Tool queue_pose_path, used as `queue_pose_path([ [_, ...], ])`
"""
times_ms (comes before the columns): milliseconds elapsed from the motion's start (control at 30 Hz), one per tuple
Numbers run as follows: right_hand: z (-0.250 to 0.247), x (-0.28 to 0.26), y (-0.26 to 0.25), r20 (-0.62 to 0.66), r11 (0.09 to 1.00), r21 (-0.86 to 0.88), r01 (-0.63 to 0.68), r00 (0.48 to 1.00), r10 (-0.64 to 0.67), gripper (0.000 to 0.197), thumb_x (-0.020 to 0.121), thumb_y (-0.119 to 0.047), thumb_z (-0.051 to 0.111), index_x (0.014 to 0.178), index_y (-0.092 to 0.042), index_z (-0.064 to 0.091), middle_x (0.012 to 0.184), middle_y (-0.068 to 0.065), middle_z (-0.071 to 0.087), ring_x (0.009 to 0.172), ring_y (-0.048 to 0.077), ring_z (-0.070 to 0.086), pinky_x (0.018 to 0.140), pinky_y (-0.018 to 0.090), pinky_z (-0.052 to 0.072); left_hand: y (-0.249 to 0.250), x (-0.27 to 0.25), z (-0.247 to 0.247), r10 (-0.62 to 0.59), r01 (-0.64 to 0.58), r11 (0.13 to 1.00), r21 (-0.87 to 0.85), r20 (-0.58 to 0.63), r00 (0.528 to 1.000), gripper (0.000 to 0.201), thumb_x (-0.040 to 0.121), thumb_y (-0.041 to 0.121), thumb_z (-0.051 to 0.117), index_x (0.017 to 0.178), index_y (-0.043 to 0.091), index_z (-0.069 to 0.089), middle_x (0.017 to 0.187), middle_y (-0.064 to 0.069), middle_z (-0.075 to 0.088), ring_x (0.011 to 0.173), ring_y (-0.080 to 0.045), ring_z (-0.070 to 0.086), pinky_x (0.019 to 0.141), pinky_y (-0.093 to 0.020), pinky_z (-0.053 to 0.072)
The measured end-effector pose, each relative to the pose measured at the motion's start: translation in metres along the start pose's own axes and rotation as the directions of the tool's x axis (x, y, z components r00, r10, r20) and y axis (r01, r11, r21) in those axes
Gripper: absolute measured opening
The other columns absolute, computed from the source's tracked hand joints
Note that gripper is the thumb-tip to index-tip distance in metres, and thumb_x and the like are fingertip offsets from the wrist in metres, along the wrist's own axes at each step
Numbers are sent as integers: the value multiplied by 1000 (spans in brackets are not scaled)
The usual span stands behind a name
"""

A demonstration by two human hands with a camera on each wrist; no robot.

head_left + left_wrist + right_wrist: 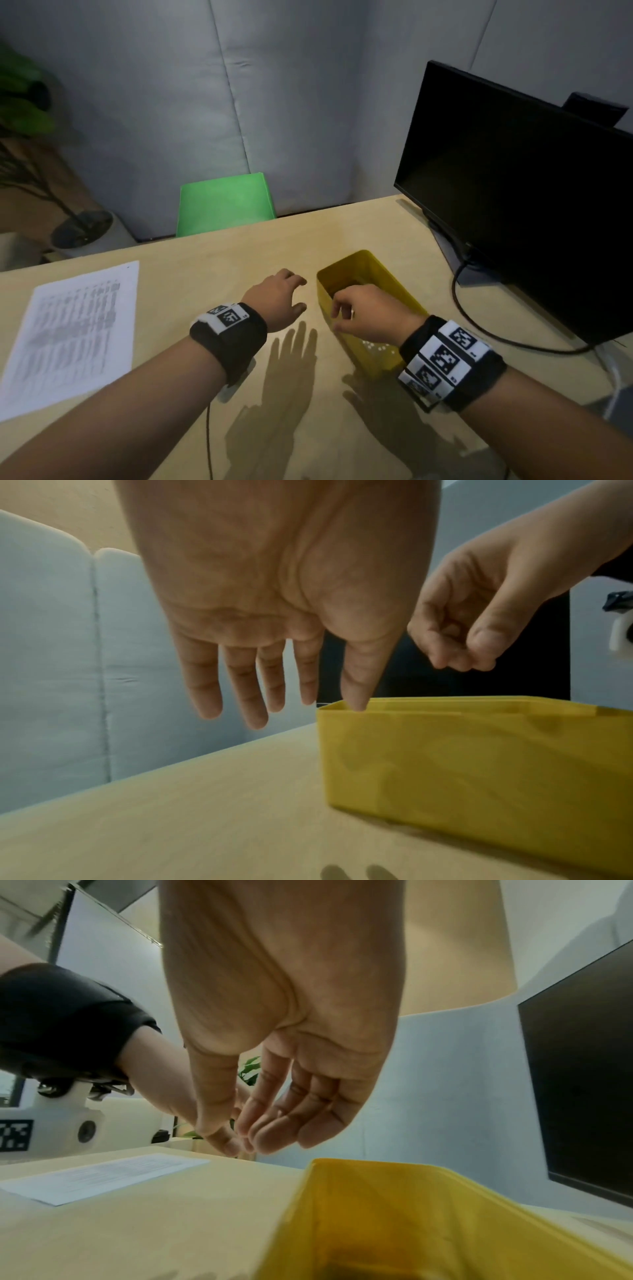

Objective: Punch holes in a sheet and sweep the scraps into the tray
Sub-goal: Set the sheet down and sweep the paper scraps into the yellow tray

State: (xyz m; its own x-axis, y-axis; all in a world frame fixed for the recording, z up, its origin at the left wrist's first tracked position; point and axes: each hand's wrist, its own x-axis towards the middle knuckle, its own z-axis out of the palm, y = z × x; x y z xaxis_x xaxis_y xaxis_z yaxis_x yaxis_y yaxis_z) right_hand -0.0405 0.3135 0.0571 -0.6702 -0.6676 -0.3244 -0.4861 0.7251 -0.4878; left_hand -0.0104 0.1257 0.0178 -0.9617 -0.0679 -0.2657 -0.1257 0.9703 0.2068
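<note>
Hovering over the pale wooden worktop (219,267), both hands sit near its middle, beside and above a yellow tray (368,270) that stands toward the right side, in front of a dark monitor (513,192).

The left hand (277,298) hangs palm down just left of the tray, its fingers (245,693) straight and slightly spread, holding nothing; in the left wrist view the thumb tip lies at the tray's near corner rim, though whether it actually touches is hard to tell.

The right hand (368,313) is above the tray's open top, its fingers (274,1131) loosely curled with the tips drawn close to the thumb. Nothing can be made out between them (the blur there is heavy), so I cannot say if they pinch anything.

Small white scraps (378,346) lie on the floor of the tray at its near end, just below the right wrist.

The printed sheet (73,329) lies flat near the worktop's left edge, well apart from both hands and the tray.

A black cable (479,325) runs from the monitor across the worktop's right part. Beyond the far edge stands a green chair back (226,204) against a grey padded wall (291,96).
</note>
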Motion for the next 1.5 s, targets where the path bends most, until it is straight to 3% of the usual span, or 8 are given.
queue_pose_path([
  [200,57,6,-48,167,984,-163,78,985,-51,36,84,-44,67,113,-23,61,108,-2,60,94,17,57,83,33,51,-62,-54,25,-119,108,992,63,204,972,61,88,47,52,143,29,32,156,1,22,132,-24,42,104,-39,40],
  [433,130,2,-70,325,964,-249,93,946,-7,74,73,-52,74,135,-29,42,133,2,42,116,24,51,91,38,48,-104,-94,58,-175,166,985,58,287,942,54,90,43,48,141,30,38,156,2,26,135,-21,40,107,-37,38],
  [567,163,-11,-74,357,963,-258,82,934,16,93,66,-54,78,142,-30,31,140,5,35,124,27,45,98,41,47,-114,-111,76,-163,146,986,75,344,925,45,88,42,53,130,27,49,147,-2,36,123,-26,50,97,-41,46],
  [667,177,-20,-75,367,947,-305,101,930,19,98,62,-57,80,140,-25,30,139,8,33,124,29,41,101,44,45,-116,-119,86,-139,112,989,101,323,936,51,89,40,53,136,24,41,151,-3,29,122,-29,50,94,-42,47],
  [767,183,-24,-73,337,929,-350,121,942,4,97,60,-59,79,137,-22,33,138,9,33,123,30,38,102,45,42,-115,-123,90,-130,104,989,105,290,948,54,90,40,52,138,24,36,154,-3,23,125,-29,46,94,-42,45],
  [1000,193,-23,-68,254,926,-361,109,967,-15,94,61,-56,79,138,-26,32,138,8,33,123,28,37,103,42,39,-111,-124,92,-138,120,989,87,248,959,49,89,39,50,134,23,41,147,-2,33,123,-26,47,91,-41,44],
  [1300,195,-14,-71,281,928,-354,112,960,-8,92,61,-49,82,134,-26,33,131,8,35,120,28,37,102,42,39,-110,-118,92,-163,142,984,103,240,957,42,89,40,48,129,25,46,142,-1,39,111,-25,55,85,-37,41],
  [1500,173,-6,-69,285,972,-220,83,958,-18,49,79,-47,70,124,-35,56,125,2,43,115,23,44,99,37,40,-112,-111,85,-171,155,985,79,266,949,33,89,41,48,119,29,57,139,2,45,110,-22,57,83,-34,40],
])
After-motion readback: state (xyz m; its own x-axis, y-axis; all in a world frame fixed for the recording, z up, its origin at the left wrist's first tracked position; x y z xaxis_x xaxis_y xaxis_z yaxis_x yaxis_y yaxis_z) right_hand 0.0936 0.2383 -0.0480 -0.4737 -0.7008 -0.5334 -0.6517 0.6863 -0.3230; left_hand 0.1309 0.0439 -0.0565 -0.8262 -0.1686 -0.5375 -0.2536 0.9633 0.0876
